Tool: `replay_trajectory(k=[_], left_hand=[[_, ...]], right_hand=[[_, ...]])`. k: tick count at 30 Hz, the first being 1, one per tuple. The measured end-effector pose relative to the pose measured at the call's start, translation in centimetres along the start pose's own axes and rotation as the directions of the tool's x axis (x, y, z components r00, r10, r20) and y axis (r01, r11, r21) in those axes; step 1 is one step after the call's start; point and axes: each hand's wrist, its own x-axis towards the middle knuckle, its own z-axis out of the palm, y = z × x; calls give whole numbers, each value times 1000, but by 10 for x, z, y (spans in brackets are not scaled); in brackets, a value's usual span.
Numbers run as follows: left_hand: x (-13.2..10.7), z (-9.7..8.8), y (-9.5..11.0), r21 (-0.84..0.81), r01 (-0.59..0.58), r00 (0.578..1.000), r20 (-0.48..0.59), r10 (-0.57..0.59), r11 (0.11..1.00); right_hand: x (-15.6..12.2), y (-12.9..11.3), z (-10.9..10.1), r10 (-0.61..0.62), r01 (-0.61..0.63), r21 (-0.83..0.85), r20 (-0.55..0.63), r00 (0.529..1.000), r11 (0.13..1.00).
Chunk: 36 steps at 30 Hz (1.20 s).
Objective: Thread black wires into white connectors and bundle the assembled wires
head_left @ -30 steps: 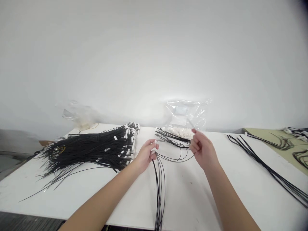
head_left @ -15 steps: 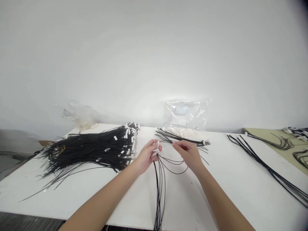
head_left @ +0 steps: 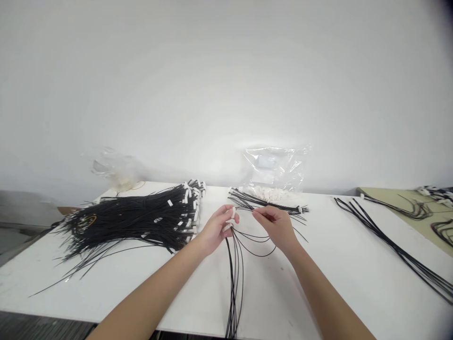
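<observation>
Just below frame centre: left hand (head_left: pixel 215 231) partly curled, fingertips gripping white connector (head_left: pixel 233 213); right hand (head_left: pixel 278 227) pinched closed on thin black wire (head_left: pixel 243 208), right of connector.

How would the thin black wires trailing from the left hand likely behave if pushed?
The thin black wires would probably flex easily, since some bow into loose curves by the right hand. They may shift separately, as gaps show between strands.
</observation>
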Motion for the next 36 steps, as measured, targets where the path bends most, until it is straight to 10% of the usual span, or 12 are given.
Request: replay_trajectory(k=[36], left_hand=[[-4,4,-1,68,39,999,-8,-38,997]], right_hand=[[-3,-7,-3,-233,242,-204,65,970,949]])
